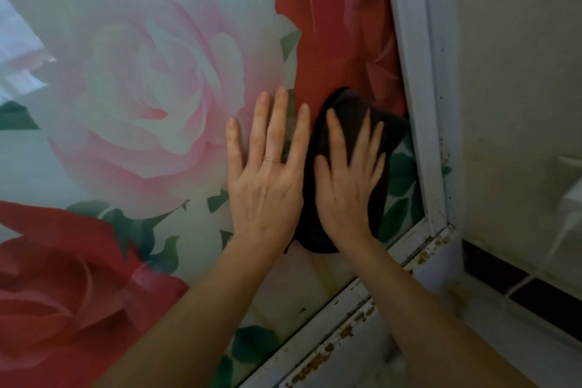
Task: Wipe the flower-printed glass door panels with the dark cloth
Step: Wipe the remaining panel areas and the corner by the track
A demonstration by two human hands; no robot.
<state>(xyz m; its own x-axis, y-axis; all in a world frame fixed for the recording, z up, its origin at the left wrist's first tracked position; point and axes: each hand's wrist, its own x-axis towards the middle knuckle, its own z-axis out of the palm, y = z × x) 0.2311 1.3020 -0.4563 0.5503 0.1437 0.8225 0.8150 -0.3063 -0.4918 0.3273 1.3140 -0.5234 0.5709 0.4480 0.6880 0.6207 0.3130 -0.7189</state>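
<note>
Pressing dark cloth (350,104), right hand (346,189) flat

Plenty of bare glass panel (141,72) lies open upward and leftward. At its right edge and bottom corner the white door frame (412,72) boxes in the right hand (346,186), and the left hand (264,179) lies flat just beside it.

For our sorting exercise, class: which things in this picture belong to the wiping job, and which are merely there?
In the job: flower-printed glass panel, dark cloth, right hand pressing it, left hand flat on the glass.
Merely there: white door frame, wall fixture, dark tile strip.
</note>
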